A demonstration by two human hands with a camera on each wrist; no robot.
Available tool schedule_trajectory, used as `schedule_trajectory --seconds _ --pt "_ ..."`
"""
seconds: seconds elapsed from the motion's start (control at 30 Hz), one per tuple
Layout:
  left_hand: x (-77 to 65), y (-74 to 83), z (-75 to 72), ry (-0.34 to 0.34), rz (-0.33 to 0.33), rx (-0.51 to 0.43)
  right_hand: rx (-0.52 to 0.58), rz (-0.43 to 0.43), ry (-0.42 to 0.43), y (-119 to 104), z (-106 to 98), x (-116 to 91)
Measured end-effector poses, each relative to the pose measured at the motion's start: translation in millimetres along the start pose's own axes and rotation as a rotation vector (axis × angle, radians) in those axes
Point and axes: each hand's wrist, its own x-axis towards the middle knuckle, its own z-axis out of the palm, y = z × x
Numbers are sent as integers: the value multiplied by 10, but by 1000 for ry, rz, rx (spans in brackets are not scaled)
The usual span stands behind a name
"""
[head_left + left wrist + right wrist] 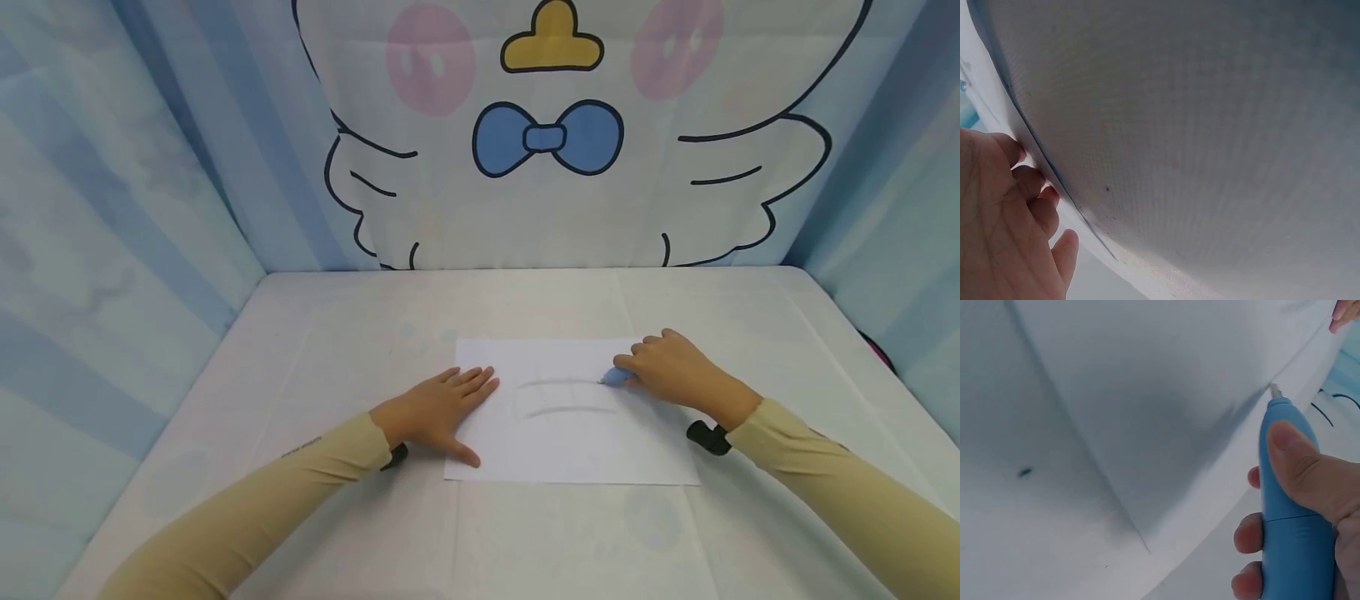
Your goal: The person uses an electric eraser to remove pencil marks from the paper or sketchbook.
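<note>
A sheet of white paper [555,454] lies on the table, with two faint grey curved lines [570,409] across its middle, one above the other. My left hand [438,412] rests on the paper's left edge, fingers spread and nearly straight. Over the upper right of the sheet, my right hand [681,377] grips a blue electric eraser [1297,550]. Its thumb lies along the blue body and the other fingers curl round behind. The small pale tip [1275,391] points left, right at the end of the upper line. In the left wrist view, the left fingertips meet the paper's edge.
A pale cloth covers the table [360,533]. Behind it hangs a curtain [547,217] printed with a cartoon figure and blue bow tie, and more striped curtains stand on both sides. A black wrist camera [708,437] sits under the right wrist.
</note>
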Motion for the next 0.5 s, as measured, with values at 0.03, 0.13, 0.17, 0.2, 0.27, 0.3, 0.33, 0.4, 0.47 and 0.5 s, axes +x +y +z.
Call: schedule_trajectory --seconds 0.03,0.13,0.17,0.2,0.27,0.3,0.33,0.4,0.47,0.5 --pt "-1 -1 0 -1 -1 0 -9 -2 9 3 1 -1" --pt "-4 -2 0 -1 -2 -10 -31 -12 8 13 9 -18" --pt "-5 -3 1 -1 -1 -11 -35 -16 1 16 11 -27" --pt "-6 -3 0 -1 -2 -12 -40 -19 -5 20 15 -36" --pt "-7 -4 -1 2 -4 -8 -38 -19 -14 26 22 -52" --pt "-9 -6 -3 4 -6 -7 -38 -15 -14 29 25 -58" --pt "-8 -5 -1 4 -7 -5 -43 -14 -10 31 31 -68" --pt "-8 -5 1 4 -9 -3 -59 -1 2 29 38 -84" --pt "-8 -5 3 5 -10 -2 -71 23 24 27 41 -99" --pt "-9 -5 4 5 -11 -3 -77 36 36 27 42 -106"
